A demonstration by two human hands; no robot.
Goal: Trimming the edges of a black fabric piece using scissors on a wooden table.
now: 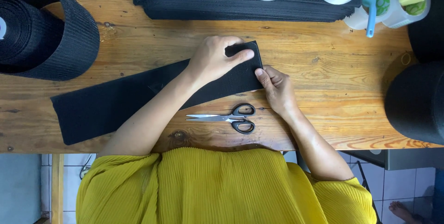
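You have one view only, from the camera on your head, looking almost straight down on the wooden table [323, 67] from close above. The table's near edge and your yellow blouse [222, 187] fill the bottom; its far side runs off the top.

a wooden bench [323, 67] fills most of the view, its planks warm orange-brown with dark knots, streaked grain and a few small scuffs. soft, even light falls across it, leaving faint shadows and no hard glare. below the front edge, at 7 o'clock, a pale wooden leg [57, 187] stands against a white tiled floor [69, 164] with thin grey grout lines. at 5 o'clock the same tiles [407, 187] show again, beside a grey metal frame [407, 158] tucked under the bench. a blue-grey surface [18, 187] sits at 8 o'clock.
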